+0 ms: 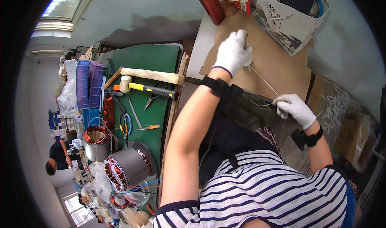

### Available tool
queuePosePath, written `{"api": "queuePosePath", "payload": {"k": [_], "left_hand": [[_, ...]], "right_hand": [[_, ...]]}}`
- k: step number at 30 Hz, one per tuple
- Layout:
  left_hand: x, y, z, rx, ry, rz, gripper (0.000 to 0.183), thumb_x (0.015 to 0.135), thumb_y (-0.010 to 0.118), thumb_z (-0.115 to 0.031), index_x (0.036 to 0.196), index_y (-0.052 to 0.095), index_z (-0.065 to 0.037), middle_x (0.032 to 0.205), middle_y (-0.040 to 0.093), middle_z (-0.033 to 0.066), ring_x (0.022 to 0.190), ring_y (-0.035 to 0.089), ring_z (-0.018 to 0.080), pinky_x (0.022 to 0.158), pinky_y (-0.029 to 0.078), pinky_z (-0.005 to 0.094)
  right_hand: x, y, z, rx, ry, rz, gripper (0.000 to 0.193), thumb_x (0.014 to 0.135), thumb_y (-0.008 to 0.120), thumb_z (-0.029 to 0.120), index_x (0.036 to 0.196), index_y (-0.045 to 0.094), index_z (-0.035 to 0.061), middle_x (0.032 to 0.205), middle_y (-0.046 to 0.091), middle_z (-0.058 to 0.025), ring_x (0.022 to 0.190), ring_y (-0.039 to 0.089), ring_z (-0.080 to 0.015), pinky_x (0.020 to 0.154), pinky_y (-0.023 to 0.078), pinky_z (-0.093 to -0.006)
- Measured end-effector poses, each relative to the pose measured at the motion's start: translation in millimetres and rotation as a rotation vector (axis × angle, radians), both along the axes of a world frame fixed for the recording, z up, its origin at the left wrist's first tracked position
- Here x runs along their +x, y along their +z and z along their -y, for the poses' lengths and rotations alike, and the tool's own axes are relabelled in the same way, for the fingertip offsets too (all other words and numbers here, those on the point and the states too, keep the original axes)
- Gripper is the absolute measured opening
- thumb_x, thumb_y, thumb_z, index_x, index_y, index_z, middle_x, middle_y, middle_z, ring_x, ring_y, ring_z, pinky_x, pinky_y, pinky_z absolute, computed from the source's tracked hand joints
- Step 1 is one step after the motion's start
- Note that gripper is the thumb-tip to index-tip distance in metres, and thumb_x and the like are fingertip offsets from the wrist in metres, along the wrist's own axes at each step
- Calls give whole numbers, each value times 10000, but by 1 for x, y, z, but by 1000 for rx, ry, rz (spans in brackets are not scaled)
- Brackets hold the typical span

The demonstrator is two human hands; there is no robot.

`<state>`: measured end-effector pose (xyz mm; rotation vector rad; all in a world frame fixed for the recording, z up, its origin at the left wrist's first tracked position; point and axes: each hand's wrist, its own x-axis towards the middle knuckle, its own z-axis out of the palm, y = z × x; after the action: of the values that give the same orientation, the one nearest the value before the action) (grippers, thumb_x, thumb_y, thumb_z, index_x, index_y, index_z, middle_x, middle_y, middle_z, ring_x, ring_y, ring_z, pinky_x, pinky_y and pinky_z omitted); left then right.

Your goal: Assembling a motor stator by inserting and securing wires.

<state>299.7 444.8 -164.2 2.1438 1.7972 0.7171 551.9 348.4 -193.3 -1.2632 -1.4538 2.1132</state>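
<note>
My left hand (233,53), in a white glove with a black wrist strap, is closed on one end of a thin white cord (263,81) above a brown cardboard sheet (277,63). My right hand (295,108), also gloved in white, pinches the other end of the cord lower and to the right. The cord runs taut between the two hands. A dark piece of cloth (241,107) lies under my left forearm.
A red flask (209,3) and a white paper bag (289,19) stand beyond the cardboard. To the left, a green bench (146,59) carries a wooden mallet (150,75), a yellow-handled hammer (144,88), pliers (125,125) and wound motor stators (126,167). Another person (58,157) works far left.
</note>
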Motion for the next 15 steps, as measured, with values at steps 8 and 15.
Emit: {"api": "queuePosePath", "payload": {"k": [8,15], "left_hand": [[39,56,38,201,-172,-193,605,692,652,-126,1267,469,-76,1151,542,186,1051,561,336,848,487,409],[15,89,21,199,-66,-282,148,816,536,-158,895,627,-71,719,640,156,692,642,336,626,520,434]], "right_hand": [[0,52,3,11,-173,-75,281,937,496,217,979,619,-32,636,565,-7,490,468,-42,465,371,-178],[1,49,16,193,-265,-29,233,923,516,200,873,606,-8,563,516,3,454,433,-57,437,331,-207]]}}
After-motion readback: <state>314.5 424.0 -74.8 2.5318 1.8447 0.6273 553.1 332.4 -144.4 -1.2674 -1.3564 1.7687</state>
